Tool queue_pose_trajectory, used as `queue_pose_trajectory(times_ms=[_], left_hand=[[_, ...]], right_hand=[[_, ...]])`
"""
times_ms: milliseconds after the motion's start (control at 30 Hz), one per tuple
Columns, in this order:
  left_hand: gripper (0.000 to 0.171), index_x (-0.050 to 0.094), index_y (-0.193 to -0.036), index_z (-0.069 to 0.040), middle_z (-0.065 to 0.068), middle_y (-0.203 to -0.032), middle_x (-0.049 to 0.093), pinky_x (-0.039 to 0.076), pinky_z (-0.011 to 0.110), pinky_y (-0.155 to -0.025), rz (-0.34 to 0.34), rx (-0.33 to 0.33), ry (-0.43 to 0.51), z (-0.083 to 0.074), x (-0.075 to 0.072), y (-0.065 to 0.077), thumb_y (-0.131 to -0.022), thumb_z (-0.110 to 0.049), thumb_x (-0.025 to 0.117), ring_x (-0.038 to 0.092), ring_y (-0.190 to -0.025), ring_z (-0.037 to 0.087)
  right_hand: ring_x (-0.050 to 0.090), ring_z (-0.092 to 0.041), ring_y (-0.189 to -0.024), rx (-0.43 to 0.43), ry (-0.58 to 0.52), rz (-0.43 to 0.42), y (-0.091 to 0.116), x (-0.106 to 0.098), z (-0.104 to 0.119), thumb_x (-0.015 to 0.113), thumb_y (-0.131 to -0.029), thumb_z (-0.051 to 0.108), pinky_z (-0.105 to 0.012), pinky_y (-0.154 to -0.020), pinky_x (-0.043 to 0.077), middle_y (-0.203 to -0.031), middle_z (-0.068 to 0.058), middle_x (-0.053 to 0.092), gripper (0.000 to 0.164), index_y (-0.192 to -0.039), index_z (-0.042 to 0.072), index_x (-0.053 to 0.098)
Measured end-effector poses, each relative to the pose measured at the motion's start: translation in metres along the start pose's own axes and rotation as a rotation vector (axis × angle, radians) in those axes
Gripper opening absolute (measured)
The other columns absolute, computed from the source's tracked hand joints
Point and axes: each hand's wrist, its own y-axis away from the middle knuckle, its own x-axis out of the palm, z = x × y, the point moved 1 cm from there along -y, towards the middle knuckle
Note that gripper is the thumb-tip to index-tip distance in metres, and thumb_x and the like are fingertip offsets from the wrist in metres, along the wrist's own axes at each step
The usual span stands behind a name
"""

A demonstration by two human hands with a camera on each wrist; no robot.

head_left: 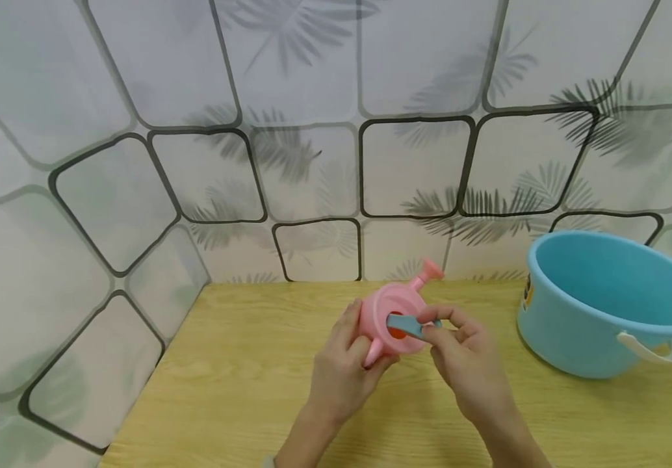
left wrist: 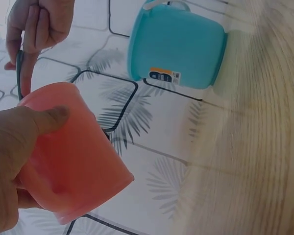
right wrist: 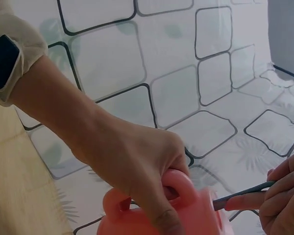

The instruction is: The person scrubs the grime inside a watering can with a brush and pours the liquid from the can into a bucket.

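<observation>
A pink toy watering can [head_left: 371, 312] is held above the table by my left hand [head_left: 338, 367], tilted so its top opening faces me. Its spout points away to the upper right. My right hand [head_left: 470, 361] pinches a flat blue-grey strip-like piece [head_left: 405, 324] between thumb and fingers, with one end at the can's opening. Something orange-red [head_left: 397, 333] shows inside the opening; whether it belongs to the blue-grey piece I cannot tell. In the left wrist view, my thumb presses the side of the can [left wrist: 83, 156]. The right wrist view shows the can's handle [right wrist: 183, 186] by my left hand.
A large light blue bucket [head_left: 581, 338] with a white handle [head_left: 652, 351] stands on the right of the wooden table [head_left: 236, 364]. Behind and to the left rises a wall [head_left: 312, 169] with a stone-outline and leaf pattern.
</observation>
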Motion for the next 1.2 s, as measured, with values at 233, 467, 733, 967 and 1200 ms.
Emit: queue_pose_trajectory(times_ms=[233,467,733,967,1200], left_hand=[[0.047,0.052,-0.066,-0.008,0.029,-0.127,0.062,0.057,0.043,-0.088,0.010,0.017,-0.018,-0.002,0.000,0.001,-0.065,-0.031,0.093,0.065,-0.113,0.040],[0.047,0.052,-0.067,-0.008,0.029,-0.127,0.062,0.059,0.042,-0.084,-0.010,-0.023,0.012,-0.001,0.000,0.004,-0.061,-0.028,0.094,0.066,-0.111,0.041],[0.047,0.053,-0.067,-0.008,0.028,-0.126,0.062,0.060,0.039,-0.083,0.010,0.011,0.020,-0.005,0.002,0.000,-0.062,-0.030,0.094,0.066,-0.111,0.040],[0.044,0.056,-0.068,-0.007,0.028,-0.126,0.062,0.059,0.039,-0.083,0.014,-0.002,0.016,-0.001,0.000,-0.001,-0.064,-0.030,0.094,0.066,-0.111,0.039],[0.043,0.058,-0.070,-0.007,0.028,-0.126,0.062,0.059,0.039,-0.082,0.007,0.000,-0.006,-0.001,0.000,0.000,-0.063,-0.030,0.094,0.066,-0.111,0.040]], right_hand=[[0.010,-0.019,-0.040,0.014,-0.082,0.053,-0.005,0.000,-0.009,0.056,-0.089,-0.009,-0.034,-0.036,0.006,-0.044,0.004,0.025,0.011,-0.089,0.001,0.061],[0.007,-0.026,-0.042,-0.044,-0.154,0.068,-0.005,-0.008,-0.006,0.060,-0.087,-0.011,-0.037,-0.037,0.002,-0.044,-0.001,0.023,0.017,-0.086,0.004,0.067],[0.007,-0.025,-0.042,-0.012,-0.196,0.130,-0.009,-0.010,-0.006,0.062,-0.091,-0.005,-0.037,-0.039,0.002,-0.043,0.003,0.025,0.022,-0.092,0.014,0.073],[0.006,-0.024,-0.042,-0.017,-0.207,0.221,-0.011,-0.015,-0.006,0.061,-0.095,-0.002,-0.038,-0.040,0.000,-0.048,0.001,0.020,0.029,-0.109,0.018,0.076],[0.005,-0.024,-0.043,0.004,-0.242,0.253,-0.012,-0.017,-0.007,0.059,-0.097,-0.002,-0.038,-0.042,-0.002,-0.048,0.015,0.046,0.034,-0.110,0.023,0.077]])
